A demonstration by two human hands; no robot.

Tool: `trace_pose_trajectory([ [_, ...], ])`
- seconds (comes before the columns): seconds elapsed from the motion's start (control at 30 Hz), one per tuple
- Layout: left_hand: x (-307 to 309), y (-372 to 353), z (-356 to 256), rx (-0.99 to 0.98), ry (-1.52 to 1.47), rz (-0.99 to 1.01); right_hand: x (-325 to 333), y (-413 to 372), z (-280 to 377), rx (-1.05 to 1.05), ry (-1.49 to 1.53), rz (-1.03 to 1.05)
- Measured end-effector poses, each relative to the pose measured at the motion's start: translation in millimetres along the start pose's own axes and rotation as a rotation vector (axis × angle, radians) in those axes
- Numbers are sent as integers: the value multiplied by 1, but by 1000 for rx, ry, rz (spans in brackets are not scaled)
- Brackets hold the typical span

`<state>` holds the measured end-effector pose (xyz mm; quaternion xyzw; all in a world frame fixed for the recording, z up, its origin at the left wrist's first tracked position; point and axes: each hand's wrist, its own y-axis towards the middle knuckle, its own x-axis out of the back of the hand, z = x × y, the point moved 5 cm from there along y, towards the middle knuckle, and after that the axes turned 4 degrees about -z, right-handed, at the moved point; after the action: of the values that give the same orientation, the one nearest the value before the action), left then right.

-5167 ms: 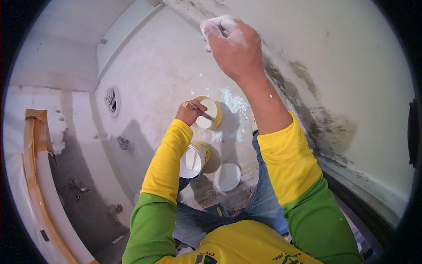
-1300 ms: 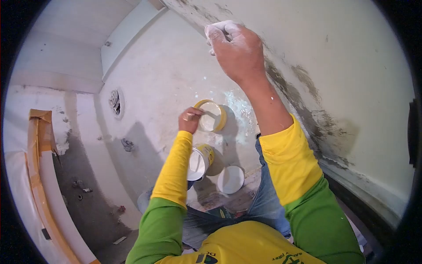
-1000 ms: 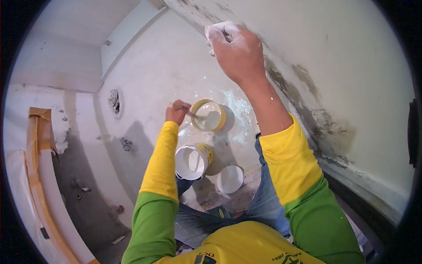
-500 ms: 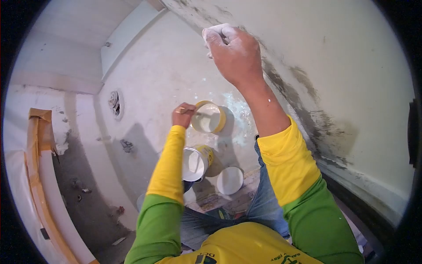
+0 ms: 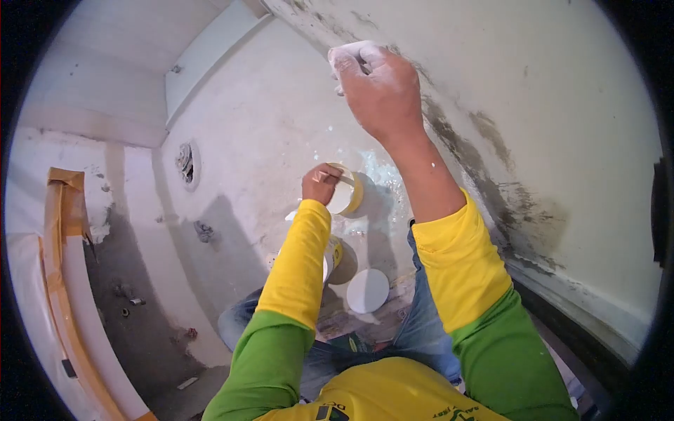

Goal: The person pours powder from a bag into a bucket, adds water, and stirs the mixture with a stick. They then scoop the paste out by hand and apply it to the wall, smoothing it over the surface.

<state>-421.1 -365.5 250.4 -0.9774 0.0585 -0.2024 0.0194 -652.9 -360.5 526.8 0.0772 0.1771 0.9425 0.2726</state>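
My left hand (image 5: 321,184) is closed, at the left rim of a yellow-sided tub (image 5: 356,194) with white stuff inside. It grips a slim tool with a light handle; its kind cannot be made out. Raised high near the wall, my right hand (image 5: 382,84) is a closed fist, its fingers and thumb coated in white. What it holds, if anything, is hidden by the fingers. Below the tub stands a white and yellow bucket (image 5: 336,254), mostly covered by my left forearm. A round white lid (image 5: 368,290) lies on the floor beside the bucket.
A pale wall (image 5: 576,91) with dark, patchy stains rises on the right. White splashes (image 5: 382,179) mark the floor by the tub. To the left are a hole with bundled material (image 5: 186,163) and a tape-covered edge (image 5: 64,203).
My left hand has moved right, over the tub's left rim, and my forearm now covers most of the bucket. My right hand is nearly still and remains closed.
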Motion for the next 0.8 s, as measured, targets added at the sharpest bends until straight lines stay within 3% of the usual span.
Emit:
trace_pose_trajectory([
  [0.03,-6,-16,-34,-13,183,100,2,-2,3,-19,-7,18],
  [0.07,-1,-26,-25,-4,183,103,3,-4,3,-42,-12,36],
  [0.13,18,-36,-13,61,-132,356,2,-3,-5,-33,2,20],
  [0.2,44,-22,-13,100,-110,341,1,0,-5,-8,17,7],
  [0.27,62,-3,-24,72,636,174,2,-2,-2,-5,-7,16],
  [0.3,63,4,-7,100,269,26,2,-2,-2,-4,-2,15],
  [0.33,51,3,0,99,273,23,1,-2,-2,4,12,9],
  [0.4,25,0,-3,53,-111,-161,-1,-1,0,15,28,0],
  [0.5,5,-37,-34,-1,106,129,-2,-1,1,3,9,1],
  [0.53,13,-44,-20,-11,-113,192,-1,-1,2,2,-8,0],
  [0.67,76,-64,-77,131,9,146,2,-1,1,-14,1,2],
  [0.8,120,-78,-120,3,-70,74,1,-1,1,9,-12,0],
])
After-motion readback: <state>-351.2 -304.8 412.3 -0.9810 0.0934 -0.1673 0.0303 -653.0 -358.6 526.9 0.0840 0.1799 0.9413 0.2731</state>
